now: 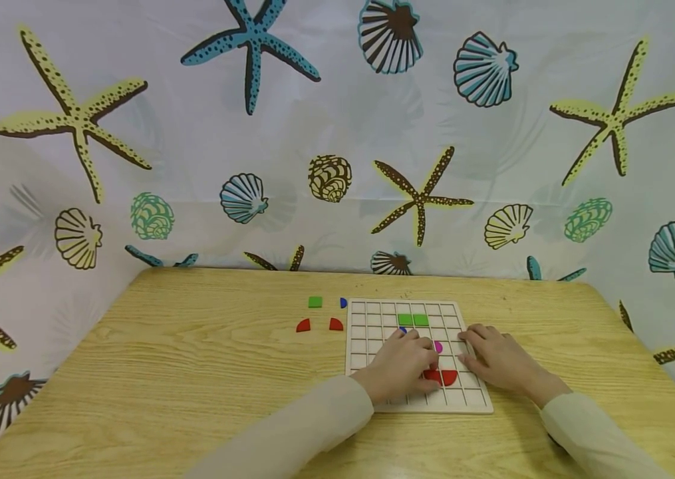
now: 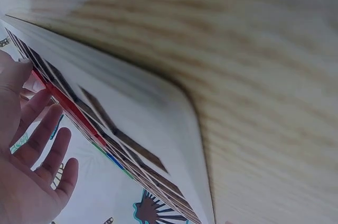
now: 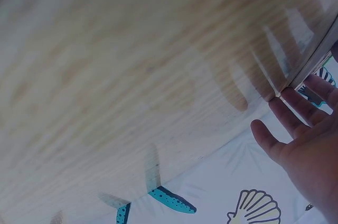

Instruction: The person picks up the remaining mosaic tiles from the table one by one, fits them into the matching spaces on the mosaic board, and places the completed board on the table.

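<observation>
A white gridded board (image 1: 475, 398) lies on the wooden table, with flat colored pieces in its squares. My left hand (image 1: 397, 366) is over the board's lower middle, thumb and index fingertip beside a red piece (image 1: 433, 377); its other fingers look relaxed in the left wrist view. Another red piece (image 1: 449, 378) adjoins it on the right. Beyond the hand are a magenta piece (image 1: 438, 346), a partly covered blue piece (image 1: 402, 330) and two green squares (image 1: 413, 320). My right hand (image 1: 499, 359) rests at the board's right edge, fingers loosely extended and holding nothing.
Left of the board lie a loose green square (image 1: 315, 302), a blue half-round piece (image 1: 343, 303) and two red quarter-round pieces (image 1: 336, 324). A white curtain (image 1: 313, 226) printed with shells and starfish stands behind the table (image 1: 193, 346) and at its sides.
</observation>
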The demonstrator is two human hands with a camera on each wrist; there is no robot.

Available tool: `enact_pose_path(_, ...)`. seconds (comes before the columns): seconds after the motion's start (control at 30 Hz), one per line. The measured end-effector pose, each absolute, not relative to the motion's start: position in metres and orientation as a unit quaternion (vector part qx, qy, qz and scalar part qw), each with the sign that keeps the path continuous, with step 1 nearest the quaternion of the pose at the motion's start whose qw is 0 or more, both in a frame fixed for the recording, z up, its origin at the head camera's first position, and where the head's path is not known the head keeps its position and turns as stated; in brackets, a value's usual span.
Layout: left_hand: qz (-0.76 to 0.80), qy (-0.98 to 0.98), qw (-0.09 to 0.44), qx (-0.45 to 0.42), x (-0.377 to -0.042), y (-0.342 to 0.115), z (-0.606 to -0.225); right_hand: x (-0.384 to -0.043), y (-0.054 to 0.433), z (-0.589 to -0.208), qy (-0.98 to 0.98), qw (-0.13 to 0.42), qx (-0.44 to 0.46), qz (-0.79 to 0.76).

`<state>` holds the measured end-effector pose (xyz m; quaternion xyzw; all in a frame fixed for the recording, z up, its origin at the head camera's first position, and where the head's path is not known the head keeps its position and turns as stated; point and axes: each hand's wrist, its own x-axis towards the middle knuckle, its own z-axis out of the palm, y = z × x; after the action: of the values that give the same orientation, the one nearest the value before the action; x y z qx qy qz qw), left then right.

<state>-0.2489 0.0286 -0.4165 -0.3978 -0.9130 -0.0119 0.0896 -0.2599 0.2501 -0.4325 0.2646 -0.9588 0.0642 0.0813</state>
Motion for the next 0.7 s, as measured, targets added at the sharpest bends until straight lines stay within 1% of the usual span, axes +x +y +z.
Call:
enact_pose_path(0.2,-0.021,-0.914,0.086,-0.396,-0.2484,0.0290,-0.4157,-0.2591,0.2494,-0.4328,-0.956,0.092,0.271,0.065)
enact_pose_path(0.7,-0.023,-0.920,0.068,-0.386,-0.2471,0.0281,-0.4109,-0.2587,0.2491,-0.4325,-0.957,0.091,0.269,0.063)
